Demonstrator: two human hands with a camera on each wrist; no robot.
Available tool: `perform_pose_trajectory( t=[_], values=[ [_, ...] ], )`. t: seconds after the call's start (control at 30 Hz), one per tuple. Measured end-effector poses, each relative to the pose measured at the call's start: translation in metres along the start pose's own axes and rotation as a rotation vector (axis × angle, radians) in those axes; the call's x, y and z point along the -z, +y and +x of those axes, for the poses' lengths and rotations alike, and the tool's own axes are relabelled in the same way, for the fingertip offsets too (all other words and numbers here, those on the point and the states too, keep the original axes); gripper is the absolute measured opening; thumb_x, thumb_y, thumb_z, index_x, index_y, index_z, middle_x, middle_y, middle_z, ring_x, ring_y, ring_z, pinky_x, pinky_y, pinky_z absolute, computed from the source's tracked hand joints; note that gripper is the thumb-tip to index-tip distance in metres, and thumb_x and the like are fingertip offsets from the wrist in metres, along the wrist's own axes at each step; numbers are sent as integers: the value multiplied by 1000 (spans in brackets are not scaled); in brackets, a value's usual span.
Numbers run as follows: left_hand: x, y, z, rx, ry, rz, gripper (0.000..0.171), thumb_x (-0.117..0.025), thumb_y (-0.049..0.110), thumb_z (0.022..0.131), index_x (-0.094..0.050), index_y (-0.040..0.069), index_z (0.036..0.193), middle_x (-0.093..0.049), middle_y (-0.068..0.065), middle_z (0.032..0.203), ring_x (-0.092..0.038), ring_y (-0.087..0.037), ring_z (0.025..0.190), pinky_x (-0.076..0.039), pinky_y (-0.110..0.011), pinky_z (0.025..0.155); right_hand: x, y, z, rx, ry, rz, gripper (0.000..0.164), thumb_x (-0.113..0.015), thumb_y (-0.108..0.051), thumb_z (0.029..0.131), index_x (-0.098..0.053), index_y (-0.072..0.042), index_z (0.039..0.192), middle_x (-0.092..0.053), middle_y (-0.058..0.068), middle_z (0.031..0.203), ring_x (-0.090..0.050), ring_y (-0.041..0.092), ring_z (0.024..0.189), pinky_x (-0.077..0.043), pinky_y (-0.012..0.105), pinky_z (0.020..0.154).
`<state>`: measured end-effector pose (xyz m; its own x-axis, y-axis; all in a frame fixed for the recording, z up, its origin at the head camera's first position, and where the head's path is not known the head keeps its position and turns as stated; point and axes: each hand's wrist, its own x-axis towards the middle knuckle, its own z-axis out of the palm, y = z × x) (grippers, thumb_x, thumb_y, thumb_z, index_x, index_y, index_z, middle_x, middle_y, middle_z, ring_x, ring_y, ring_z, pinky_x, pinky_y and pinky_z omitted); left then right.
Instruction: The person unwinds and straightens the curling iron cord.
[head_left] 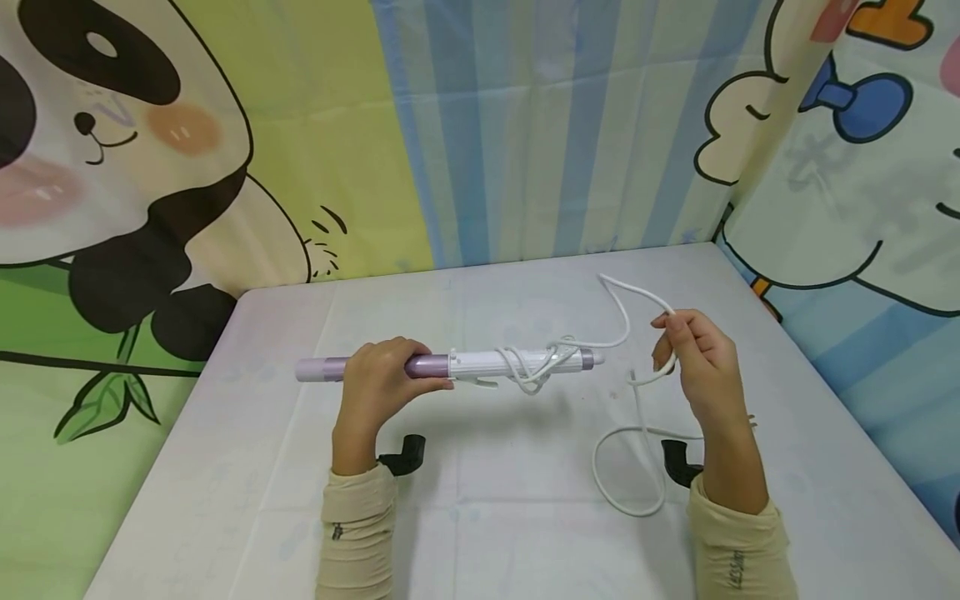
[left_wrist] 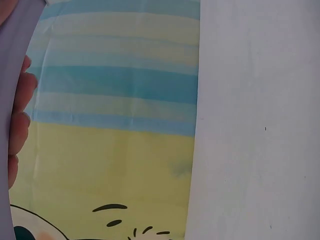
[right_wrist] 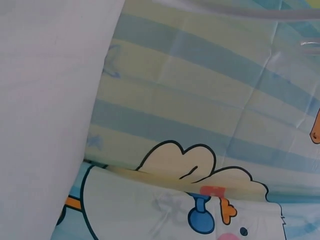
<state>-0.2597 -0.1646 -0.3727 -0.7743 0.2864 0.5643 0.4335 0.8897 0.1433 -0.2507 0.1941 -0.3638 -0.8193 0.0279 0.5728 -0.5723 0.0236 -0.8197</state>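
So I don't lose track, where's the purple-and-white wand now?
In the head view, the wand is mid-picture over the table, its left part in the left hand, white cord looped around its right part.

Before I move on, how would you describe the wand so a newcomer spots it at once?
Start at the white table, then find the left hand above it. It grips the wand, long and coloured purple and white. The wand is straight and thick, whereas the white cord partly wound around it is thin and looping.
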Motion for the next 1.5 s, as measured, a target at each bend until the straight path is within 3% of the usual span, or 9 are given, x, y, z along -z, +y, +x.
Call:
perform_pose_trajectory(
  t=[0.13, 0.33, 0.6, 0.87, 0.97, 1.13, 1.23, 1.37, 1.5],
  values=[
    [1, 0, -1, -22, 9, -28, 47, -81, 51, 52, -69, 16, 80, -67, 4, 70, -56, -11, 58, -41, -27, 54, -1, 0, 3, -158, 156, -124, 18, -42, -18, 97, -58, -11, 92, -51, -4, 56, -48, 10, 58, -38, 19, 57],
    [2, -2, -2, -83, 23, -80, 44, -81, 52, 51, -71, 19, 77, -65, 7, 65, -53, -7, 54, -41, -25, 52, -1, 4, 6, -327, 279, -145, 21, -46, -30, 95, -58, -13, 95, -52, -4, 57, -49, 9, 61, -39, 17, 59],
    [4, -4, -3, -151, 78, -169, 43, -82, 49, 50, -71, 18, 77, -64, 7, 65, -54, -5, 55, -43, -25, 55, 5, 15, 10, -405, 389, -133, 24, -47, -29, 94, -59, -9, 96, -50, -3, 56, -48, 9, 56, -38, 16, 57],
    [6, -6, -4, -157, 112, -197, 43, -84, 46, 48, -71, 18, 77, -65, 7, 65, -55, -5, 56, -44, -25, 55, 12, 26, 10, -463, 394, -148, 27, -47, -34, 93, -59, -10, 94, -51, -5, 57, -48, 7, 53, -40, 15, 55],
    [7, -8, -5, -158, 112, -224, 42, -85, 45, 48, -72, 18, 77, -65, 7, 66, -55, -5, 57, -44, -25, 55, 20, 45, 9, -437, 393, -118, 31, -49, -36, 92, -61, -8, 96, -52, -3, 57, -50, 9, 52, -42, 16, 53],
    [9, -10, -5, -185, 101, -348, 40, -87, 37, 49, -71, 16, 79, -66, 6, 70, -58, -6, 61, -46, -25, 59, 37, 81, 9, -424, 393, -80, 31, -51, -35, 91, -62, -7, 96, -53, 2, 58, -52, 13, 50, -44, 18, 51],
    [10, -11, -4, -198, 115, -410, 40, -88, 33, 48, -71, 15, 80, -67, 5, 71, -59, -7, 63, -46, -24, 61, 46, 103, 10, -442, 372, -144, 37, -49, -40, 91, -62, -7, 100, -53, 2, 60, -52, 13, 51, -46, 19, 52],
    [12, -10, -3, -163, 194, -365, 42, -88, 33, 47, -71, 13, 79, -68, 3, 70, -59, -10, 62, -45, -26, 60, 69, 155, 8, -453, 344, -172, 45, -50, -47, 88, -64, -8, 106, -54, 2, 64, -54, 14, 53, -49, 19, 54],
    [14, -8, -2, -47, 271, -248, 44, -88, 34, 46, -71, 10, 78, -68, -3, 71, -61, -16, 60, -44, -31, 57, 78, 183, 4, -479, 286, -295, 51, -45, -55, 87, -62, -14, 113, -57, 5, 69, -57, 19, 60, -51, 21, 58]
  ],
)
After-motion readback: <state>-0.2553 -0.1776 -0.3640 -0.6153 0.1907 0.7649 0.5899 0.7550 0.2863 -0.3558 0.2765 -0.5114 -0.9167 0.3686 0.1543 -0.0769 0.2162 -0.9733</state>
